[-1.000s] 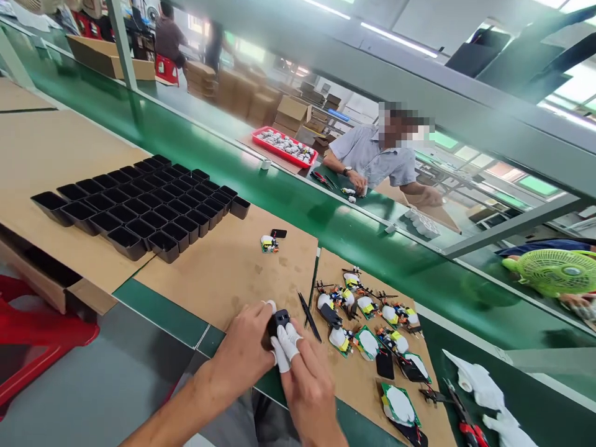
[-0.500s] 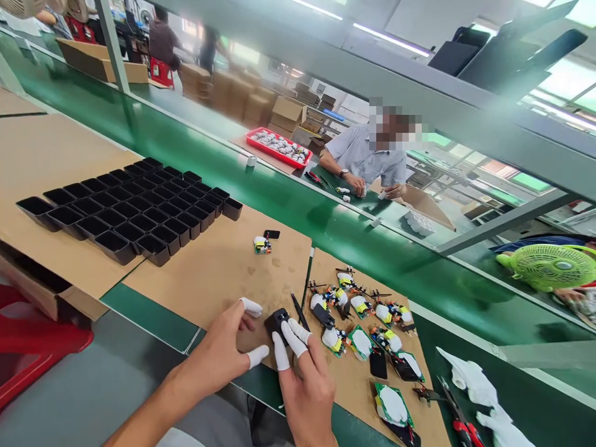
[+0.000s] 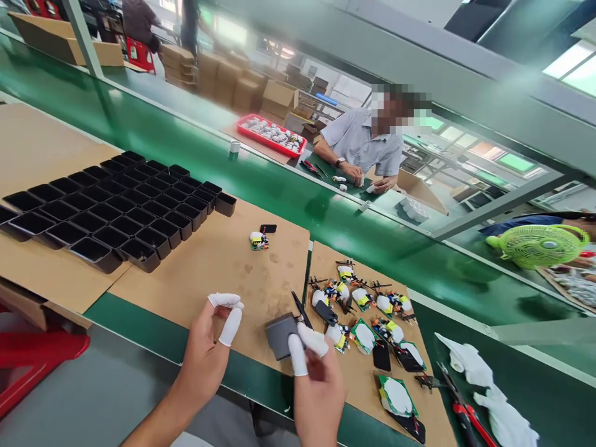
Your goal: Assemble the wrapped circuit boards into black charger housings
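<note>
My right hand (image 3: 316,357), with white finger cots, grips the right edge of a black plastic housing (image 3: 280,336) between thumb and fingers. A smooth, flat face of the housing is turned toward me, tilted just above the cardboard. My left hand (image 3: 214,329), also in white finger cots, is apart from it on the left. Its thumb and fingertips are drawn close together, and nothing shows between them. Black tweezers (image 3: 302,308) lie behind the housing. Circuit boards (image 3: 363,336) with white filler, yellow parts and wired black plates are spread out on the right.
Rows of black open boxes (image 3: 112,205) cover the cardboard at left. One board (image 3: 259,241) sits mid-table. Red-handled pliers (image 3: 465,410) and white cloths (image 3: 505,416) lie far right. Across the bench are a person (image 3: 363,146), a red tray (image 3: 242,127) and a green fan (image 3: 540,244).
The housing has been turned over from its face with an opening to a smooth face. My left hand has moved left, its fingers closing together. The view has shifted slightly.
</note>
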Tool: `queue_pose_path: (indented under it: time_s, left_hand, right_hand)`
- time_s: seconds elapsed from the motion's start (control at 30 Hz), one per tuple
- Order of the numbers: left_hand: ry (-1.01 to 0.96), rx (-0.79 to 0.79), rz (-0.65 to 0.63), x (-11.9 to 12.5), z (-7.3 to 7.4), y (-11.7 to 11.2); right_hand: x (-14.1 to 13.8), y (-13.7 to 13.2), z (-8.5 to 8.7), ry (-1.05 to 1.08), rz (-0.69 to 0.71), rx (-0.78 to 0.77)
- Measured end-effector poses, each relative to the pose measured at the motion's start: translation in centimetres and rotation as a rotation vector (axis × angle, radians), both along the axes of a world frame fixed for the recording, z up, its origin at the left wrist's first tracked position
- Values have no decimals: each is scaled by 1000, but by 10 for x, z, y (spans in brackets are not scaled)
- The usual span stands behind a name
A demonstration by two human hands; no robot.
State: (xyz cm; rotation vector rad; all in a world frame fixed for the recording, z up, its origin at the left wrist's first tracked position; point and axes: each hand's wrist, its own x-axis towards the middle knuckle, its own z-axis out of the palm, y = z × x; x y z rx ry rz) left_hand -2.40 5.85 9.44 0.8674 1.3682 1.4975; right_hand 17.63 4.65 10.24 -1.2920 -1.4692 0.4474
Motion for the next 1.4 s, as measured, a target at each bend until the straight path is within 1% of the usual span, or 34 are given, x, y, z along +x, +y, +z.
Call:
queue_pose_path:
  time_s: [0.03, 0.1, 0.2, 0.23, 0.3, 0.37, 0.4, 0.43, 0.47, 0.5, 0.6, 0.67, 0.7, 0.77, 0.8, 0.87, 0.93, 1.0, 1.1, 1.17, 1.23, 1.27, 1.33, 1.4]
  left_hand:
    - [-3, 3, -4, 0, -1, -1]
    - [-11, 4, -9, -1, -2, -2]
    - [-20, -6, -6, -1, -4, -5]
    - [-18, -10, -5, -2, -4, -5]
    - [-13, -11, -12, -2, -7, -7]
    - [-9, -12, -24, -1, -11, -8]
    - [-8, -16, -30, -1, -13, -8]
    - [-3, -21, -35, -1, -15, -8]
    - [7, -27, -37, 0, -17, -8]
    - [22, -31, -41, 0, -19, -7]
    - [87, -10, -43, 0, -22, -6]
    - [127, 26, -33, -1, -22, -4]
    - [142, 42, -27, -1, -22, -4]
    - [167, 59, -24, -3, -21, -2]
    - [181, 57, -31, -3, -20, -1]
    - [219, 56, -60, -3, -19, 1]
    - [278, 78, -56, 1, -19, 1]
    - [347, 116, -3, 6, -19, -1]
    - [441, 161, 74, 14, -17, -4]
    - [503, 179, 88, 11, -10, 3]
    - [588, 185, 96, -2, 3, 24]
    - [644, 186, 105, -12, 11, 41]
    - [776, 169, 104, -38, 29, 85]
    - [921, 138, 117, -63, 45, 136]
  right_hand:
    - [1, 2, 2, 78, -21, -28]
    - [5, 2, 6, 319, 11, -122]
    - [12, -4, 10, 736, 157, -275]
    - [14, -6, 11, 822, 200, -306]
    - [16, -8, 14, 868, 228, -325]
    - [17, 0, 21, 793, 190, -338]
    - [17, 11, 26, 725, 151, -339]
    - [18, 27, 32, 638, 107, -341]
    - [20, 48, 39, 566, 67, -328]
    - [22, 74, 45, 528, 57, -317]
    - [33, 168, 65, 368, 14, -249]
    - [43, 229, 76, 223, -60, -206]
    - [49, 254, 80, 146, -92, -201]
    - [60, 291, 86, -4, -126, -205]
    - [64, 303, 89, -73, -142, -202]
    - [68, 318, 92, -205, -151, -195]
    - [64, 322, 95, -327, -146, -189]
    - [48, 318, 96, -446, -117, -194]
    - [6, 297, 87, -633, 10, -261]
    - [-26, 275, 75, -755, 113, -350]
    - [-54, 253, 62, -833, 150, -425]
    - [-65, 244, 57, -851, 154, -453]
    - [-80, 232, 50, -850, 147, -496]
    - [-86, 228, 48, -802, 139, -529]
